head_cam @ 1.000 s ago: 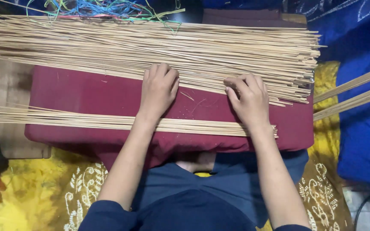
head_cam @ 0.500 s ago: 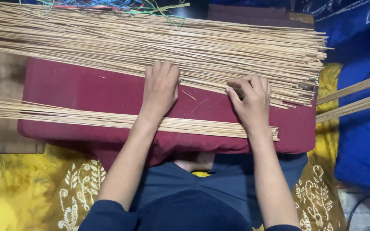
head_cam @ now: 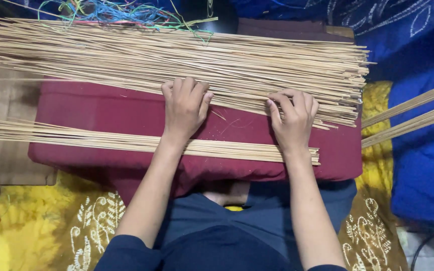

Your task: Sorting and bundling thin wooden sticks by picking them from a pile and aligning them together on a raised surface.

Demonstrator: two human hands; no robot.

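A wide pile of thin bamboo sticks (head_cam: 126,57) lies across the far half of a maroon cushion (head_cam: 101,113) on my lap. My left hand (head_cam: 184,105) rests palm down at the pile's near edge, fingers spread onto the sticks. My right hand (head_cam: 293,118) is also flat on the pile's near edge, further right, fingertips curled on a few sticks. A thinner row of sticks (head_cam: 76,138) runs along the cushion's near side, passing under both wrists. Neither hand is closed around anything.
A tangle of coloured threads (head_cam: 116,12) lies beyond the pile. More sticks (head_cam: 413,115) jut in from the right over blue cloth (head_cam: 423,165). Yellow patterned cloth (head_cam: 36,236) covers the floor on both sides. A brown board (head_cam: 11,160) sits under the cushion's left end.
Both hands stay on the pile's near edge, with only slight finger shifts. The view has drifted a little.
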